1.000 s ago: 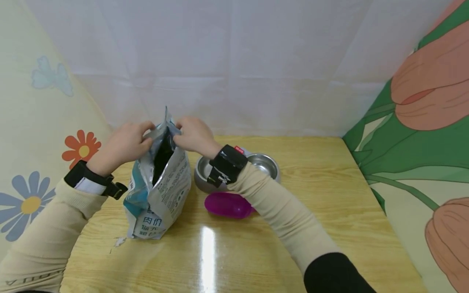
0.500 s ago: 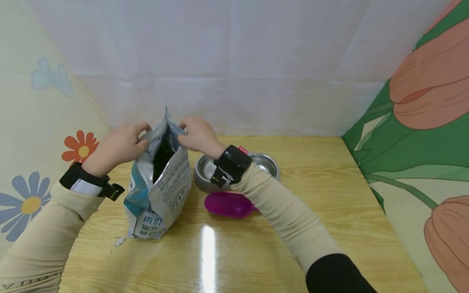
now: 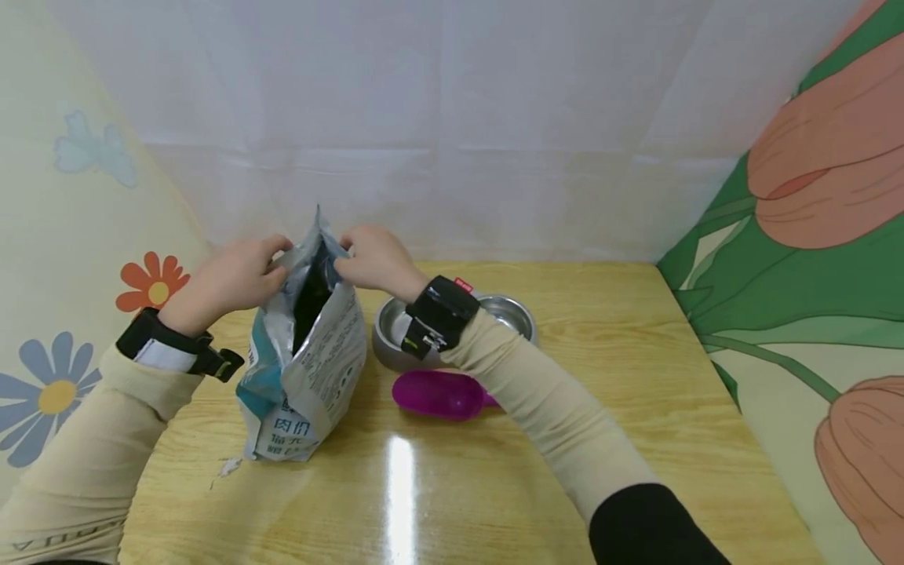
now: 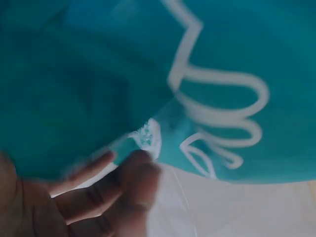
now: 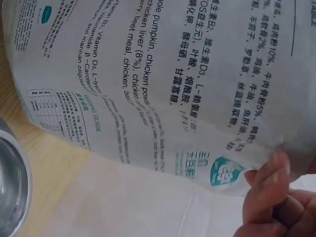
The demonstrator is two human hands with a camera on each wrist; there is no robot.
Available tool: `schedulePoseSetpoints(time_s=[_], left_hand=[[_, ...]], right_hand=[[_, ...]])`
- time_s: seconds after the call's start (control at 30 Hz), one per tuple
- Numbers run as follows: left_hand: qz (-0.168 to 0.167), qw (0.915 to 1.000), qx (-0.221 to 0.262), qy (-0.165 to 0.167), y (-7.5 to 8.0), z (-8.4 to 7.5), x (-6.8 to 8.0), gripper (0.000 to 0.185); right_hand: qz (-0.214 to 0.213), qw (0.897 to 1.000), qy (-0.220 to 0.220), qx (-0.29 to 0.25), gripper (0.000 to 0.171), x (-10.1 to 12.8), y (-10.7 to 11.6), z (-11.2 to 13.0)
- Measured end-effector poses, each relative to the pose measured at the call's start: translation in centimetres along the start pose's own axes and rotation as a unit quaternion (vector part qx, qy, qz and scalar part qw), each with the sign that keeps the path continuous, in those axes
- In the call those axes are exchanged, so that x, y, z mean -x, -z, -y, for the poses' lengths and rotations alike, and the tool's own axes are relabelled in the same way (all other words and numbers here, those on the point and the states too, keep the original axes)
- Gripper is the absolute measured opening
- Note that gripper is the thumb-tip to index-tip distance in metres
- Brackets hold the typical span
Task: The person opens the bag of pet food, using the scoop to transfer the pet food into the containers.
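A white and teal pet food bag (image 3: 328, 357) stands upright on the wooden table, its mouth spread apart and its inside dark. My left hand (image 3: 236, 278) pinches the left edge of the mouth, while my right hand (image 3: 377, 259) pinches the opposite edge. In the left wrist view, curled fingers (image 4: 140, 180) lie at the rim of the teal side. The right wrist view has the thumb and fingers (image 5: 271, 190) at the printed panel's edge. What the bag holds cannot be seen.
A grey double pet bowl (image 3: 395, 357) with metal basins stands right of the bag, partly hidden by the right wrist. In front of it lies a magenta scoop (image 3: 438, 395), its handle under the right forearm. A white sheet (image 3: 452, 157) hangs behind the table (image 3: 600, 408).
Both hands have shifted slightly, moving a little apart and then back a little, still gripping the bag's rim. The bag, bowl and scoop stay in place.
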State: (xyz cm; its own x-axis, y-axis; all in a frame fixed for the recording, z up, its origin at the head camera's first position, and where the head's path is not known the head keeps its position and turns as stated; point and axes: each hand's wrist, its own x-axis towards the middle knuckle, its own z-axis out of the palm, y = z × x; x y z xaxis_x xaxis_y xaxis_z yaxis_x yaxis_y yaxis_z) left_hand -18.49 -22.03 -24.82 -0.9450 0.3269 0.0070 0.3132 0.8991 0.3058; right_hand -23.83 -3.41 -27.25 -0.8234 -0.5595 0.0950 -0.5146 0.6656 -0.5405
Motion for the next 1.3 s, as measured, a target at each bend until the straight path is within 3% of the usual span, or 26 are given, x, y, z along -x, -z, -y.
schedulePoseSetpoints(time_s=[0.17,0.43,0.57,1.0,1.3], left_hand=[[0.040,0.9990,0.021,-0.003,0.4,-0.1,-0.5,0.046],[0.012,0.9997,-0.017,0.010,0.3,-0.1,-1.8,0.046],[0.003,0.9994,-0.033,0.008,-0.2,-0.1,-2.1,0.046],[-0.030,0.9992,-0.024,0.012,-0.6,-0.2,-1.4,0.043],[-0.037,0.9983,-0.021,0.039,-0.2,0.4,-1.1,0.044]], right_hand=[[0.017,0.999,-0.017,0.024,0.022,-0.8,-0.1,0.7],[0.002,0.998,-0.023,0.066,0.024,-2.6,-0.7,2.1],[0.005,0.998,-0.030,0.058,0.023,-2.9,-1.0,2.3],[0.017,1.000,-0.023,0.004,0.004,-1.9,-0.1,1.6],[0.001,1.000,-0.030,0.003,0.010,-1.4,0.2,0.8]])
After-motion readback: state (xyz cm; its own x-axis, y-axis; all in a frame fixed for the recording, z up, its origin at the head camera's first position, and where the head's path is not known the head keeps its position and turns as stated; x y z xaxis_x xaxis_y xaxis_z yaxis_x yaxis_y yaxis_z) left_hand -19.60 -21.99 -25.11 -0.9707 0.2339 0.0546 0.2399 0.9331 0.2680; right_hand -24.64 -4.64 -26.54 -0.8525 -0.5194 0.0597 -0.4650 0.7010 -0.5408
